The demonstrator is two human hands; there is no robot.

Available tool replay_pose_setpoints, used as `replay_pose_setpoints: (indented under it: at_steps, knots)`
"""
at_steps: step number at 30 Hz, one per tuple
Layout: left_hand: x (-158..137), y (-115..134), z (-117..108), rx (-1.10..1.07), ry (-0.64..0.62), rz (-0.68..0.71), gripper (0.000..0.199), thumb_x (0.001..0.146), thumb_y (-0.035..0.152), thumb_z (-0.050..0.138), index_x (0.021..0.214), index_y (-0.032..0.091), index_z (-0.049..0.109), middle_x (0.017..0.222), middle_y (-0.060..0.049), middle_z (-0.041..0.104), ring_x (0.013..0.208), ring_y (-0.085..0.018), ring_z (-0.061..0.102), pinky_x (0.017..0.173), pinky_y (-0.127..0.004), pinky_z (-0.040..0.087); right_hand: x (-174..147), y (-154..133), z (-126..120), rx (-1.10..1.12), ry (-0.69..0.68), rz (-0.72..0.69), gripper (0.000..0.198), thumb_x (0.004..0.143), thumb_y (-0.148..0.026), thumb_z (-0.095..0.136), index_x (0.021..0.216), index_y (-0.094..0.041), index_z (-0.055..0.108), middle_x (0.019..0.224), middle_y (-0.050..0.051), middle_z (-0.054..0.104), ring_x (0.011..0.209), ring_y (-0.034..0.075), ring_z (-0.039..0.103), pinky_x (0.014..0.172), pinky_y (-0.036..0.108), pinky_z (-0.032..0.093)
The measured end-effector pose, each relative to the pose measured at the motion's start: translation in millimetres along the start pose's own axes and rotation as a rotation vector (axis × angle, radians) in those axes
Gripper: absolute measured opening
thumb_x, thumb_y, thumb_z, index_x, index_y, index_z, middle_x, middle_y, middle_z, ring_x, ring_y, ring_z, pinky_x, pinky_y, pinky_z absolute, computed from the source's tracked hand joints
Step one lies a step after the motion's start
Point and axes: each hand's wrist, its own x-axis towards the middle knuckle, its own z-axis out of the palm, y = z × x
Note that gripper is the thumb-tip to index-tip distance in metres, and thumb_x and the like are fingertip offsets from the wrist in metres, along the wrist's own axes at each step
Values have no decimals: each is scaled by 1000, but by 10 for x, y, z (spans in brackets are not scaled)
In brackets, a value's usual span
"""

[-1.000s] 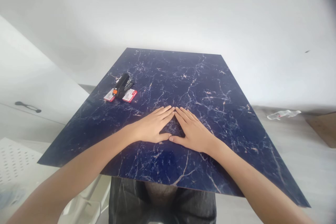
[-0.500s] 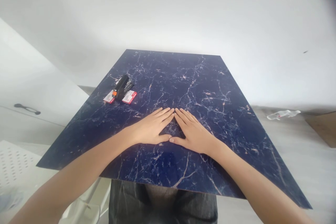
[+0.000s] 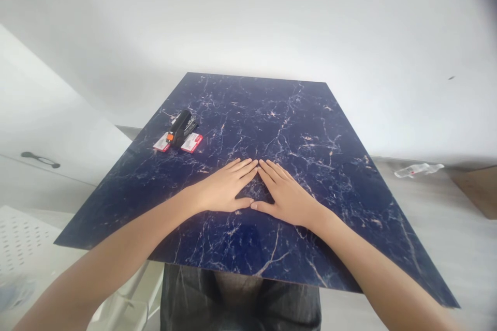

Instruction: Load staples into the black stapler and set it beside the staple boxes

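Both palms are down on a dark blue marble-patterned table (image 3: pixel 248 114). My left hand (image 3: pixel 227 186) lies flat with its fingers stretched out and holds nothing. Mirroring it, my right hand (image 3: pixel 287 194) is flat too, its fingers extended and nothing in it. The thumb tips meet or nearly meet, and the index fingertips come close together, framing a small patch of tabletop. Beyond my left hand, toward the table's left edge, sits a black stapler (image 3: pixel 180 126) with an orange mark. A small red-and-white box (image 3: pixel 191 142) lies on its right, and a similar box (image 3: pixel 161 143) on its left.
A white wall (image 3: pixel 264 20) stands behind the table. To the left is a white cabinet with a dark handle (image 3: pixel 40 160). On the floor at right lie a clear plastic bottle (image 3: pixel 418 169) and a brown cardboard piece (image 3: pixel 478 189). A white perforated surface (image 3: pixel 19 240) is at lower left.
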Motion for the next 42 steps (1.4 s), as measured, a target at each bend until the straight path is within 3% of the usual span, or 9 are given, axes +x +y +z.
replay_pose_setpoints:
  at_steps: [13,42]
  knots:
    - [-5,-39,51,-11,44,16,83,105,62,46,170,17,23,176,-11,13,164,-35,14,135,-51,12,-1,-15,-10,1,-3,9,105,96,-81,44,172,-16,14,176,17,16,163,37,15,132,61,21]
    - [-14,-2,6,-11,10,3,83,105,62,44,169,14,25,176,-12,12,164,-33,13,135,-50,11,-22,24,32,-19,-4,-1,105,96,-82,40,171,-13,16,177,16,12,164,35,12,133,58,19]
